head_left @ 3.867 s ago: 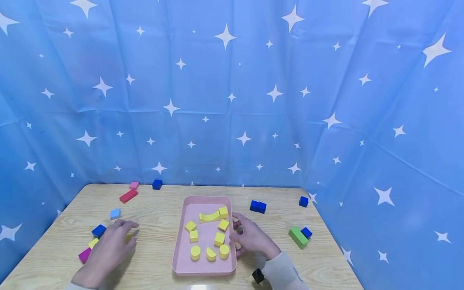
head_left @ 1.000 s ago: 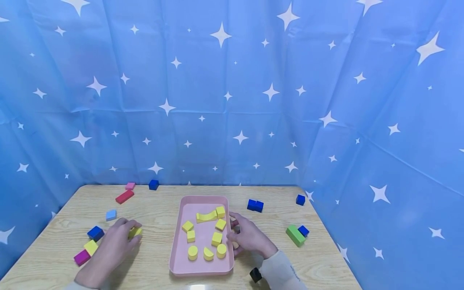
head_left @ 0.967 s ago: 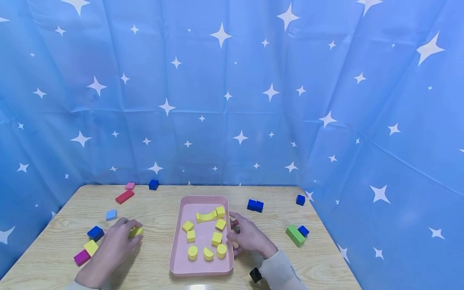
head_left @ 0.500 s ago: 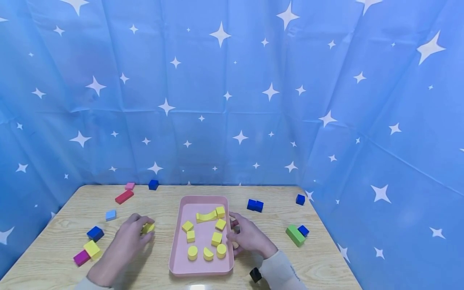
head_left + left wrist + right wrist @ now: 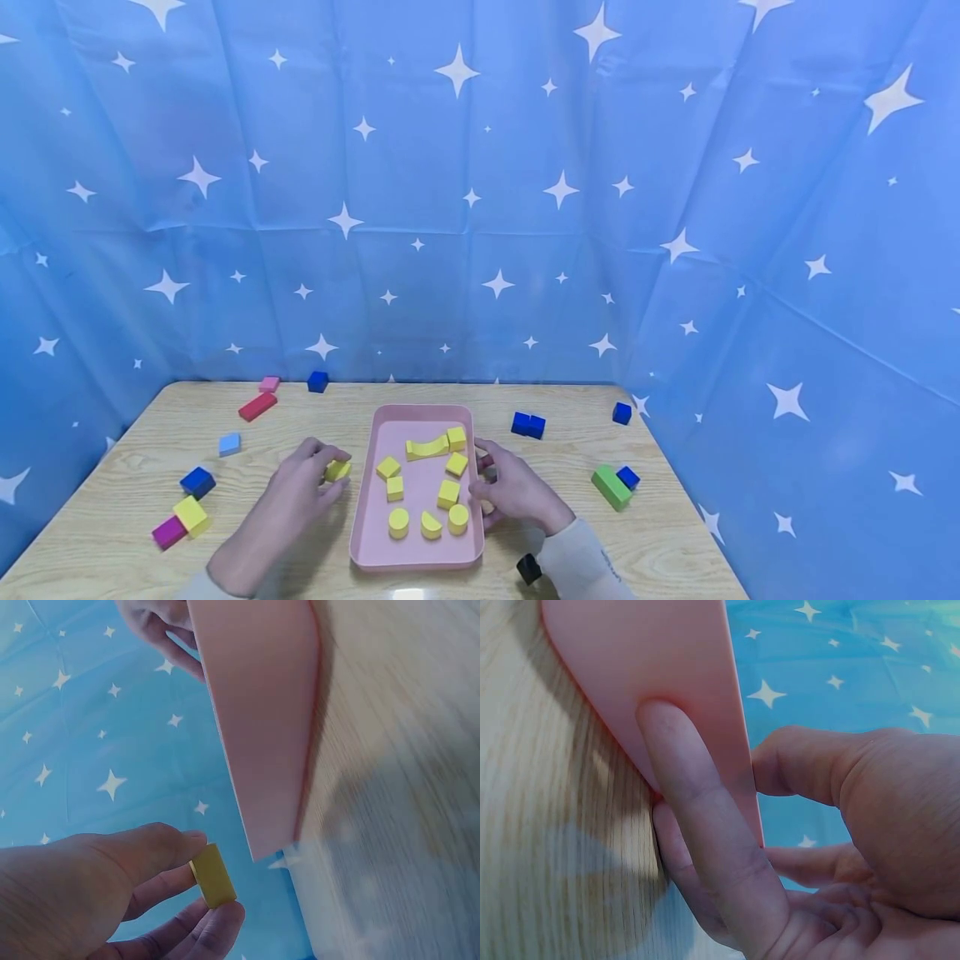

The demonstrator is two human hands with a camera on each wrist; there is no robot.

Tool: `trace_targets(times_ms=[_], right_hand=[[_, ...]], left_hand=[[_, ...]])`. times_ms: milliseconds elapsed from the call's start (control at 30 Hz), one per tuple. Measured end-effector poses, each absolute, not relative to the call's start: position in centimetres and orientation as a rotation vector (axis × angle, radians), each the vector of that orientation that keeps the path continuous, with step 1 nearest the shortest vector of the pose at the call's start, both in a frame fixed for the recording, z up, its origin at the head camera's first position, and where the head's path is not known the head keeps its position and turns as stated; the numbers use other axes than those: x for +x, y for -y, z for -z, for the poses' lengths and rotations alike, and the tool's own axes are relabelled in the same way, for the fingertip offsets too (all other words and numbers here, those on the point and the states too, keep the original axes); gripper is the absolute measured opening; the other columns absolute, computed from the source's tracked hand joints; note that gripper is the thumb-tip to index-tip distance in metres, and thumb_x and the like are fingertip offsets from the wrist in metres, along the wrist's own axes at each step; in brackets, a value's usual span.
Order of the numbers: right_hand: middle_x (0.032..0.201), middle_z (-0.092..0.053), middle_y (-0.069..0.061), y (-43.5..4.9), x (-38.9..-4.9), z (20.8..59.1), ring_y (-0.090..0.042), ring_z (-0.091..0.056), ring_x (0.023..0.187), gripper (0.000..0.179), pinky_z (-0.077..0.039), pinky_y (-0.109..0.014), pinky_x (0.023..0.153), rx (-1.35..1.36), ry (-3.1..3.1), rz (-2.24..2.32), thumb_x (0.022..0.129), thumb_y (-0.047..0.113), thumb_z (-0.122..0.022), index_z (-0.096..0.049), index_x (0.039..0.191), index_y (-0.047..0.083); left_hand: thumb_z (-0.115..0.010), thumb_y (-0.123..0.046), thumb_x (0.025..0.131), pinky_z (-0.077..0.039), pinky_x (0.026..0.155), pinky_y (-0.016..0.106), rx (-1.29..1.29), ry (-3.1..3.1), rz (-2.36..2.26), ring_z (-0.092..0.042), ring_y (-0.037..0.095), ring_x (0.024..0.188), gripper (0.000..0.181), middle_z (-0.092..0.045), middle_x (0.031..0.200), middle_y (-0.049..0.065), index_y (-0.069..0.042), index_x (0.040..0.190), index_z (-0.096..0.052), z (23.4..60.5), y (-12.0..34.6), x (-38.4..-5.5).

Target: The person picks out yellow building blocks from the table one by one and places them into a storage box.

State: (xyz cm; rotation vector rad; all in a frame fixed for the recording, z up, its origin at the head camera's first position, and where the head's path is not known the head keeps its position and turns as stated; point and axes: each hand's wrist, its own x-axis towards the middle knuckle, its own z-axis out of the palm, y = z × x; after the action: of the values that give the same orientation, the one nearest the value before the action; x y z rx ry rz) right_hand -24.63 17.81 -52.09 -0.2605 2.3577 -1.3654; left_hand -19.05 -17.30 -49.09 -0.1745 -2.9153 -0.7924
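My left hand [image 5: 300, 487] pinches a small yellow block [image 5: 337, 472] between thumb and fingertips, just left of the pink tray [image 5: 363, 533]. In the left wrist view, the block [image 5: 214, 876] is held raised beside the tray's outer wall [image 5: 259, 712]. At the tray's right side, my right hand [image 5: 517, 487] grips the edge. One finger presses the outer wall [image 5: 697, 667] and the thumb lies at the rim in the right wrist view. Inside the tray are several yellow blocks: cubes [image 5: 448, 494], cylinders [image 5: 398, 523], a half-round [image 5: 431, 525] and an arched piece [image 5: 427, 449].
Left on the wooden table lie yellow [image 5: 192, 516], magenta [image 5: 169, 532], blue [image 5: 198, 482], light blue [image 5: 229, 444], red [image 5: 258, 407] and pink blocks [image 5: 269, 384]. Rightward are blue blocks [image 5: 528, 425] and a green one [image 5: 611, 487]. A starred blue curtain [image 5: 480, 250] stands behind.
My left hand has taken hold of the yellow block and carried it rightward from the left-hand blocks toward the tray. The right hand stays at the tray's edge.
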Motion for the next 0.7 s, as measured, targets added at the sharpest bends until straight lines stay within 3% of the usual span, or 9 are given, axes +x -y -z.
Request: trace_targets(times_ms=[300,567,700], right_hand=[[0.148,-0.066,-0.021,-17.8,-24.6,52.1,-0.025,-0.079,0.104,0.083,-0.075,-0.043,0.066,-0.268,-2.359,1.376,0.108,0.008,-0.077,-0.039,0.181,0.012],[0.146,-0.066,-0.022,-17.8,-24.5,52.0,-0.025,-0.079,0.104,0.083,-0.075,-0.043,0.065,-0.274,-2.362,1.382,0.107,0.006,-0.077,-0.039,0.181,0.012],[0.147,-0.065,-0.022,-17.8,-24.4,52.0,-0.026,-0.079,0.105,0.083,-0.075,-0.043,0.066,-0.279,-2.355,1.389,0.108,0.006,-0.076,-0.039,0.181,0.012]], left_hand=[[-0.088,-0.022,0.105,-0.074,0.102,0.051,-0.157,2.987,0.851,-0.071,0.019,0.108,0.031,-0.073,0.132,0.009,-0.014,0.135,-0.084,48.7,15.1,-18.5],[-0.090,-0.018,0.103,-0.074,0.098,0.046,-0.214,2.978,0.865,-0.070,0.016,0.105,0.024,-0.073,0.128,0.005,-0.018,0.126,-0.085,49.0,13.7,-18.2],[-0.092,-0.014,0.100,-0.074,0.090,0.037,-0.270,2.932,0.855,-0.070,0.013,0.099,0.025,-0.074,0.122,0.004,-0.016,0.124,-0.086,49.3,13.3,-17.8]])
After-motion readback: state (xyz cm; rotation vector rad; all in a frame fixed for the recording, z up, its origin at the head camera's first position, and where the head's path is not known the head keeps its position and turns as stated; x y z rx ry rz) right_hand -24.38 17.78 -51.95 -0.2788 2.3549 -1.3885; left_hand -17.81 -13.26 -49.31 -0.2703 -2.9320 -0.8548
